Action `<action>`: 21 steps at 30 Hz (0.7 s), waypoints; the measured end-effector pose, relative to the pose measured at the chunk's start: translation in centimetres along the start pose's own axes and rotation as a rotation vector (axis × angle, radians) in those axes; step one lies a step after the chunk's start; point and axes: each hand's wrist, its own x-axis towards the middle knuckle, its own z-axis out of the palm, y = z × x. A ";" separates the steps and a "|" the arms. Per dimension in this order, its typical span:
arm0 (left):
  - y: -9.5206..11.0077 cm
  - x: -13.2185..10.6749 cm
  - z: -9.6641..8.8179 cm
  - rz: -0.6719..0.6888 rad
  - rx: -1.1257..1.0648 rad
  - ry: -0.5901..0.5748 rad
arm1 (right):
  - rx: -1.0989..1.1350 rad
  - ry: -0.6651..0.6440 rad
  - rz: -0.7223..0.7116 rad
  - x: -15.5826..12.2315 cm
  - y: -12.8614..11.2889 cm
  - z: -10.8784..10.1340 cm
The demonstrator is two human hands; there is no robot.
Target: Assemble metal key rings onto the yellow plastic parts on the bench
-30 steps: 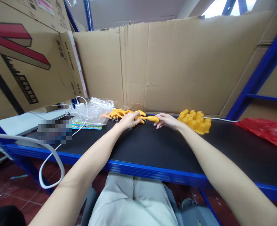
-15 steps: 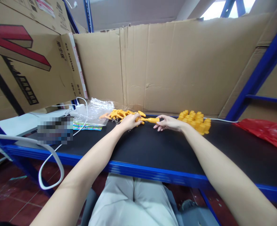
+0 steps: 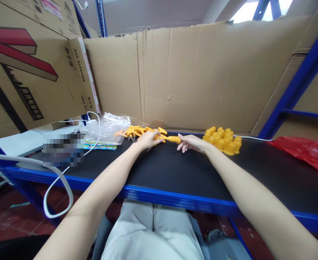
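My left hand (image 3: 147, 139) and my right hand (image 3: 190, 143) meet at the far middle of a black table (image 3: 175, 169). Between them lies a thin orange plastic piece (image 3: 171, 138). My right hand pinches its right end, and my left hand's fingers close over its left end. Just behind my left hand lies a heap of similar orange pieces (image 3: 137, 130) with small metal rings. To the right of my right hand stands a cluster of yellow plastic caps (image 3: 223, 140).
A cardboard wall (image 3: 191, 76) backs the table. A clear plastic bag (image 3: 108, 126) and a white cable (image 3: 58, 180) lie at the left, beside a large printed carton (image 3: 26, 72). A red bag (image 3: 305, 151) lies at the right. Blue shelf posts (image 3: 296, 86) frame the bench.
My right hand has slid slightly left along the orange piece, closer to my left hand. My left hand stays where it was.
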 end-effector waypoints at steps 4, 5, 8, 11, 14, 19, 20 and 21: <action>-0.1 0.0 0.0 0.001 0.000 0.013 | 0.035 -0.027 -0.013 -0.2 -0.2 0.1; -0.1 0.0 0.0 0.004 0.002 0.017 | 0.040 -0.039 -0.018 -0.4 -0.3 0.2; -0.2 0.0 0.1 0.009 0.010 0.033 | 0.037 -0.048 -0.051 -0.7 -0.4 0.2; -0.2 0.0 0.1 0.007 0.014 0.054 | 0.017 -0.024 -0.098 -0.9 -0.4 0.2; -0.1 0.0 0.1 0.001 0.023 0.055 | 0.008 -0.037 -0.110 -0.8 -0.3 0.1; 0.0 -0.1 0.0 0.003 0.016 0.052 | 0.027 -0.059 -0.088 -0.5 -0.3 0.0; 0.1 -0.1 0.0 0.000 0.010 0.053 | 0.031 -0.049 -0.083 -0.5 -0.4 0.0; 0.1 -0.1 0.0 -0.001 0.006 0.054 | 0.031 -0.035 -0.076 -0.5 -0.4 0.0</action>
